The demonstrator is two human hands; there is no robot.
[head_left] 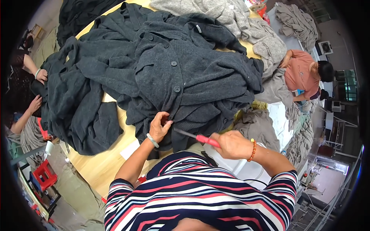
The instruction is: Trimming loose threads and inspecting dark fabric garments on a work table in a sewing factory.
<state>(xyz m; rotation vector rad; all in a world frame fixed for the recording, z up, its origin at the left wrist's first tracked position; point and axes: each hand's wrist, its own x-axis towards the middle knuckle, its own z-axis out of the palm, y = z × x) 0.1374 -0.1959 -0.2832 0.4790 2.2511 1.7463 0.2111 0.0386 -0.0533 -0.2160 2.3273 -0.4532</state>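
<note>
A dark grey knit cardigan (210, 77) with a row of round buttons lies bunched on top of other dark knitwear in front of me. At its near edge my left hand (159, 128) pinches a fold of the knit between thumb and fingers. My right hand (236, 145) is closed around a red-handled tool (208, 141) with a slim metal shaft. The shaft points left toward the cardigan's near edge, a little to the right of my left hand. Its exact kind is not clear, and whether its tip touches the knit I cannot tell.
More dark garments (77, 92) cover the wooden table (86, 169) at left, where another person's hands (37, 90) hold some. Light grey knitwear (219, 13) lies at the far side. A person in a pink shirt (302, 75) works at right. A red stool (44, 176) stands lower left.
</note>
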